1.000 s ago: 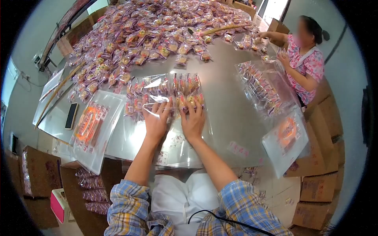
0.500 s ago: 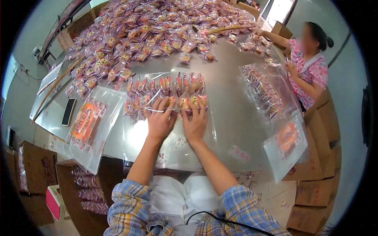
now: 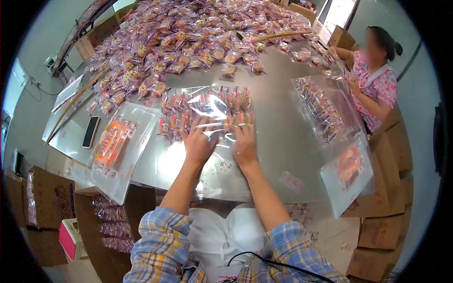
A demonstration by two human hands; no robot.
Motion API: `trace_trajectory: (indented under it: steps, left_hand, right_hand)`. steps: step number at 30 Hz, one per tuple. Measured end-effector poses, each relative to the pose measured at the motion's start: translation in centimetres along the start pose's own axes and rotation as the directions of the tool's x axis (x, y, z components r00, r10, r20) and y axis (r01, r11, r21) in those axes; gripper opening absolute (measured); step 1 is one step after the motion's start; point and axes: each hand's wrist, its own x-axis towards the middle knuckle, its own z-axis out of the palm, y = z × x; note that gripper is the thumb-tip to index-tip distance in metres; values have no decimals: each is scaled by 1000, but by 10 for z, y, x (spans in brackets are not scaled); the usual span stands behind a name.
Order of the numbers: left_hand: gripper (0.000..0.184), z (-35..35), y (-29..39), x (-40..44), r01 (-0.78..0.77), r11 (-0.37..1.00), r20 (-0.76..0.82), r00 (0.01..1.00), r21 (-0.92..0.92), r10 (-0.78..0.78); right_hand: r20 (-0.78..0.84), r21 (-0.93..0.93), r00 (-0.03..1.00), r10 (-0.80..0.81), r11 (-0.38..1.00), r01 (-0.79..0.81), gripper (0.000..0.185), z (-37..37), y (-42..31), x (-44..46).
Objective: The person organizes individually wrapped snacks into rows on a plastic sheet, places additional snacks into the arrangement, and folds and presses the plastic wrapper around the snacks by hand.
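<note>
In front of me a large clear plastic bag lies flat on the metal table, with rows of small individually wrapped pastries in its far end. My left hand rests at the near row, fingers stretched and spread against the packets. Beside it, my right hand lies with fingers extended forward on the right part of the same row. Shiny clear film covers the fingertips partly, and glare hides some packets. Whether both hands are fully inside the bag I cannot tell.
A big heap of wrapped pastries covers the table's far side, with a wooden-handled brush on it. Printed bags and a phone lie left. At right are a filled bag, more bags, cartons and a co-worker.
My hands have drawn slightly back toward me and apart, fingers straighter at the near row. The film over the packets has shifted, with a larger glare patch. The whole view has moved slightly.
</note>
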Motion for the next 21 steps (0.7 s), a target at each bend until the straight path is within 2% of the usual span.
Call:
trace_trajectory:
  steps: [3, 4, 5, 6, 9, 10, 11, 12, 13, 14, 15, 16, 17, 18, 19, 21]
  left_hand:
    - [45, -3, -1, 2, -15, 1000, -28, 1000, -15, 14]
    - [46, -2, -6, 0, -44, 999, -50, 998, -17, 43]
    - [46, 1, -9, -4, -72, 997, -67, 995, -21, 70]
    - [46, 0, -2, -1, 22, 1000, 16, 1000, -2, -22]
    - [50, 1, 1, -1, 23, 1000, -30, 999, -17, -23]
    - [50, 0, 1, 0, 24, 1000, -26, 999, -15, -24]
    - [50, 0, 0, -1, 25, 1000, -21, 999, -14, -25]
    - [51, 1, 0, -1, 29, 999, -12, 999, -13, -30]
    - [50, 2, -2, -1, 26, 1000, -12, 1000, -14, -26]
    - [50, 2, -3, 0, 28, 999, -1, 1000, -17, -28]
    - [50, 2, -3, -2, 31, 999, 17, 999, -22, -31]
    - [50, 1, -1, -1, 27, 1000, 12, 1000, -2, -27]
    - [51, 2, 1, -4, 32, 999, 14, 999, -2, -32]
    - [51, 3, 1, -3, 35, 999, 6, 999, 4, -35]
    - [51, 4, 0, -1, 37, 999, -6, 999, 14, -37]
    - [53, 2, 0, 1, 43, 999, 4, 999, 14, -43]
  right_hand:
    - [-47, -64, 998, 31, 997, -34, 48, 24, 23, -9]
    - [57, -81, 998, 5, 997, -1, 54, 3, 8, 2]
    - [26, -142, 999, 46, 989, -42, 53, -3, -4, 3]
    - [-6, -202, 996, 86, 976, -85, 53, -3, -17, -1]
    - [38, -105, 999, -19, 994, 23, 21, -23, -55, -42]
    - [135, 34, 981, -141, 990, 138, 26, -35, -66, -61]
    - [263, 88, 863, -431, 902, 424, 16, -66, -77, -72]
    - [0, 207, 790, -613, 773, 599, 14, -101, -100, -43]
    - [-38, 293, 784, -620, 743, 602, 15, -119, -102, -29]
    - [-114, 286, 811, -574, 762, 581, 9, -125, -87, -16]
    - [330, 190, 866, -375, 925, 328, 10, -114, -39, -24]
    - [31, 146, 964, -262, 956, 255, 14, -108, -39, 31]
    - [-272, 156, 955, -120, 973, 167, 19, -102, -38, 86]
    - [-190, 118, 979, 77, 992, -55, 25, -83, -12, 114]
    - [-49, 217, 989, 140, 968, -126, 35, -63, 21, 138]
    - [19, 54, 989, 150, 987, -151, 43, 2, 91, 167]
